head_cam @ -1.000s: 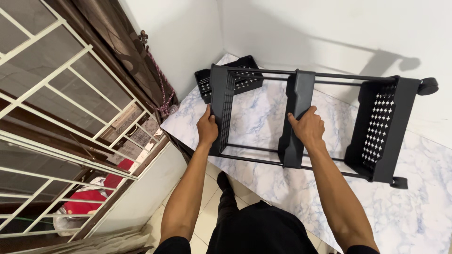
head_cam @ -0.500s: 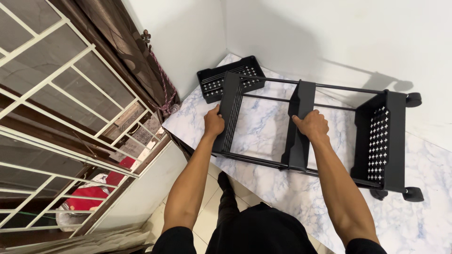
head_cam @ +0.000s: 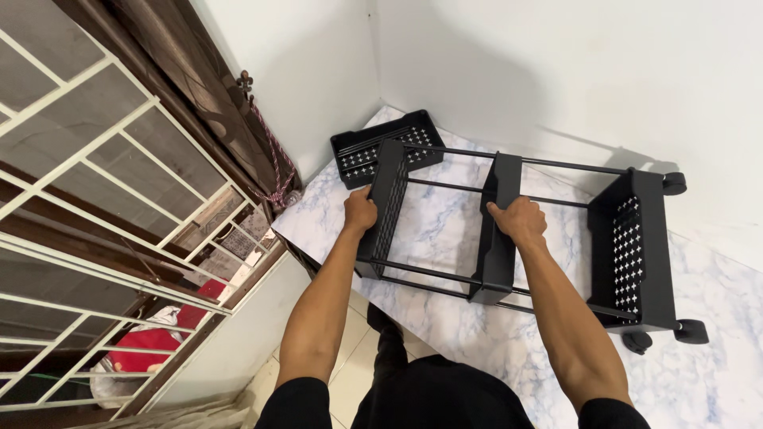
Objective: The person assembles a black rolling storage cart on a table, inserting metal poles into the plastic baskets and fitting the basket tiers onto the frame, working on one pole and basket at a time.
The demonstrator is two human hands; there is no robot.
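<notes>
A black metal trolley rack (head_cam: 509, 278) lies on its side on a white marbled tabletop (head_cam: 445, 318). It has three perforated shelves joined by thin rods, with castor wheels (head_cam: 690, 330) at the right end. My left hand (head_cam: 359, 210) grips the leftmost shelf (head_cam: 388, 199). My right hand (head_cam: 518, 220) grips the top edge of the middle shelf (head_cam: 499, 254). The right shelf (head_cam: 636, 254) shows a cross-shaped hole pattern.
A separate black perforated tray (head_cam: 385, 147) lies in the far corner of the tabletop against white walls. A window with a white grille (head_cam: 95, 206) and a tied brown curtain (head_cam: 199, 87) is on the left. Tiled floor (head_cam: 350, 373) shows below.
The rack has shifted to the right and slightly nearer on the tabletop, both hands keeping their hold on the shelves. The loose tray stays in the corner.
</notes>
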